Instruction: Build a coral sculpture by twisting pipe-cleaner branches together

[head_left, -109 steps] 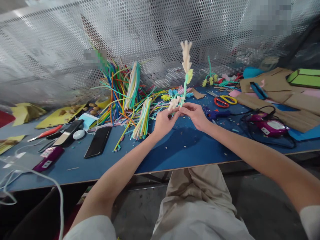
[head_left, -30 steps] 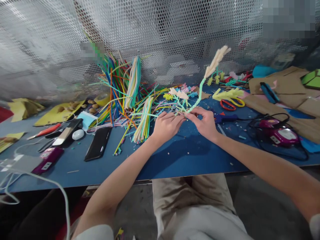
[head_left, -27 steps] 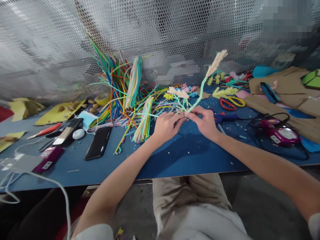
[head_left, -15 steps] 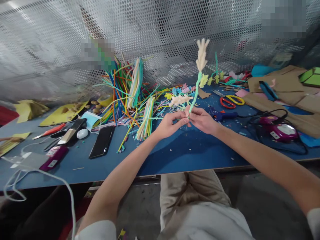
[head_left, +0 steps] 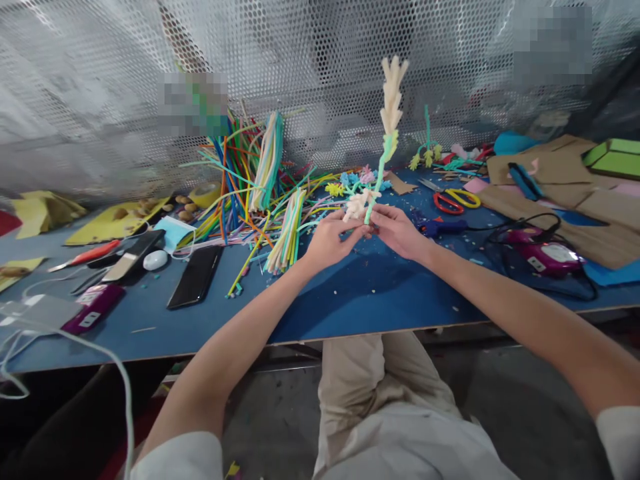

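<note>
The pale-tipped green stem now stands nearly upright, so I judge its foot is easier to work. My left hand and right hand pinch that foot above the desk, in from its front edge. A second ago it leaned toward the right end, yellow piece across the scissors; now they show uncovered.
</note>
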A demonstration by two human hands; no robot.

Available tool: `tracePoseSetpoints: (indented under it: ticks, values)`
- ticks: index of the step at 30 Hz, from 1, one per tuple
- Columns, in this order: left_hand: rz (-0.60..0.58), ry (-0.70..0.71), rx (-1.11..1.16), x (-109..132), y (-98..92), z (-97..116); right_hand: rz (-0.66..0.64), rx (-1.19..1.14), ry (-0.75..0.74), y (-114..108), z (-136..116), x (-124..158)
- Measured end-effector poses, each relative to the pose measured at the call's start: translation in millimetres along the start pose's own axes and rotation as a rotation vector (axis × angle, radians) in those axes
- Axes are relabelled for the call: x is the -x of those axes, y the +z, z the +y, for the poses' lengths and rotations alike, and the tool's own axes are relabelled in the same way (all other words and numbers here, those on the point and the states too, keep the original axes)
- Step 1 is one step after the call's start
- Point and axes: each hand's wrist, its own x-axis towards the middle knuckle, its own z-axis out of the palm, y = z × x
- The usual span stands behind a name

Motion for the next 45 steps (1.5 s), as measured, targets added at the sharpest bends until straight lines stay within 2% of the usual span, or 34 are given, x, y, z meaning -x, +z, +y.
tracePoseSetpoints:
  ticks: [2,6,13,19,22,25,31,39,45]
  values:
    - [0.020,-0.006,-0.065,0.3,3.1,-4.4,0.066,0.050,-0.063,-5.0,2.3,-3.1]
    - [0.058,-0.006,-0.249,1.8,8.0,-13.0,0.153,0.291,-0.148,-11.9,6.3,-6.0]
    - [0.035,0.098,-0.500,2.8,7.8,-12.3,0.254,0.507,-0.206,-2.4,10.4,-3.7]
    - [-0.043,0.149,-0.451,1.0,10.4,-23.9,0.194,0.497,-0.241,-4.4,7.1,-4.7]
    - [-0.055,0.185,-0.403,0.2,11.3,-27.3,0.254,0.543,-0.263,-7.5,4.2,-5.4]
    - [-0.022,0.204,-0.369,-0.3,10.9,-24.6,0.314,0.642,-0.293,-10.9,2.1,-5.9]
    - [0.028,0.161,-0.332,0.6,10.4,-19.3,0.295,0.755,-0.315,-13.5,-2.2,-4.2]
    - [0.077,0.228,-0.469,0.1,12.7,-19.4,0.348,1.023,-0.457,-8.6,-6.8,-1.6]
    - [0.117,0.241,-0.478,-0.2,15.1,-18.5,0.302,0.957,-0.408,-6.9,-7.1,-1.2]
